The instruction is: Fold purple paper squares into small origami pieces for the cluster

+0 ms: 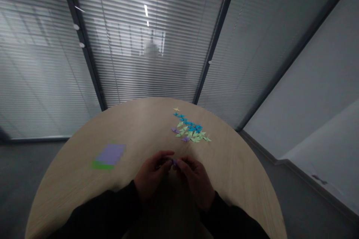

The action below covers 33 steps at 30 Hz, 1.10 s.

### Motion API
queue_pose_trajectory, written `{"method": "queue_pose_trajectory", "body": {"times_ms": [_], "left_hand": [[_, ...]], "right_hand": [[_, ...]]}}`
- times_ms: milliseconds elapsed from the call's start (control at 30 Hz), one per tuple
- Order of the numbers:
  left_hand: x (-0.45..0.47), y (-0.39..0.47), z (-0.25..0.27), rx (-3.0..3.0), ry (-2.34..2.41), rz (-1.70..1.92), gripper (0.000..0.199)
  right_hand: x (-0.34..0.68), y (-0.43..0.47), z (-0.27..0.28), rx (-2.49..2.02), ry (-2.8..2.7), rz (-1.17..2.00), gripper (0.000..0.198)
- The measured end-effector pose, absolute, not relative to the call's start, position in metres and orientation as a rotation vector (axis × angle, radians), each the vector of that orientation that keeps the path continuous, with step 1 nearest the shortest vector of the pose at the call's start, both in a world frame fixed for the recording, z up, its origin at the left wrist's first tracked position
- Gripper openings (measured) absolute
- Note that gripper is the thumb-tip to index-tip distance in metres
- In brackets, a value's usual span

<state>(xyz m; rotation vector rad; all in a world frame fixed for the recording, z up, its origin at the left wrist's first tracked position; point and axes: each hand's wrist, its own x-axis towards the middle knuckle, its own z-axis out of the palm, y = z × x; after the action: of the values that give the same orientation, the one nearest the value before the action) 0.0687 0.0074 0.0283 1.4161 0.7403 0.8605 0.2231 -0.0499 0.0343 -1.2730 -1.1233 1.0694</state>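
Near the front of the round table, my left hand (151,175) and my right hand (198,181) meet with bent fingers. A small purple piece of folded paper (174,162) is pinched between their fingertips; the fingers hide most of it. Just beyond my hands lies a cluster of small pointed folded papers: several light green ones (195,134), several blue ones (190,124) trailing away towards the back, purple ones (185,139) at the near and left edges, and a yellow one (176,109) at the far end.
To the left, a blurred stack of purple paper (111,153) with green (102,165) beneath it lies on the wooden table (140,123). Behind the table stand glass panels with blinds (157,71), showing reflections. A white wall (308,93) rises on the right.
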Motion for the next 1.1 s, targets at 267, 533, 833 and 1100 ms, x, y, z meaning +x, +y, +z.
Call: {"method": "queue_pose_trajectory", "body": {"times_ms": [267,533,833,1100], "left_hand": [[0.066,0.01,0.027,1.441,0.588,0.78,0.037],[0.064,0.006,0.033,1.485,0.546,0.827,0.038],[0.065,0.003,0.037,1.568,0.546,0.849,0.034],[0.067,0.002,0.03,1.368,0.537,0.793,0.038]], "right_hand": [[0.221,-0.053,0.039,-1.315,-1.173,0.933,0.03],[0.218,-0.056,0.042,-1.448,-1.293,0.726,0.023],[0.217,-0.057,0.039,-1.507,-1.37,0.629,0.022],[0.215,-0.057,0.043,-1.449,-1.296,0.652,0.024]]}}
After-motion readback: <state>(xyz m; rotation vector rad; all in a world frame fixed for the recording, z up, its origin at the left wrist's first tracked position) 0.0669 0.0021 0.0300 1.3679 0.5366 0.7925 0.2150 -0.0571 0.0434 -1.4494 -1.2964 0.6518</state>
